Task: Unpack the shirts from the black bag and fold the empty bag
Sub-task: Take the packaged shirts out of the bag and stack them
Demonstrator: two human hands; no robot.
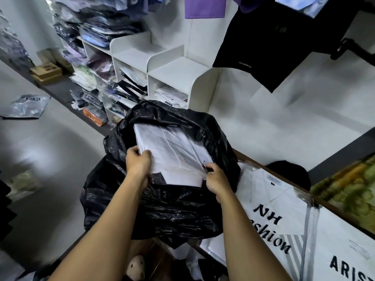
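The left grip [139, 162] is closed over the near left edge of a stack of white folded shirts in clear plastic wrap [172, 151], with the fingers curled on top of it. That stack lies between the two grips and stretches away from them. It sits inside the open mouth of the crinkled black plastic bag [162, 209], whose film bunches below and around both wrists. The right grip [216, 179] pinches the stack's near right corner; whether it also catches some of the bag's film I cannot tell. Just right of that grip, flat white shirt packets with printed black lettering [280, 199] lie on the surface. They may have come from this bag, though nothing shows it. As I judge it, the task is at an early stage. The stack is held but not lifted clear, and how many shirts lie beneath it is hidden. The bag, being full, cannot yet be folded.
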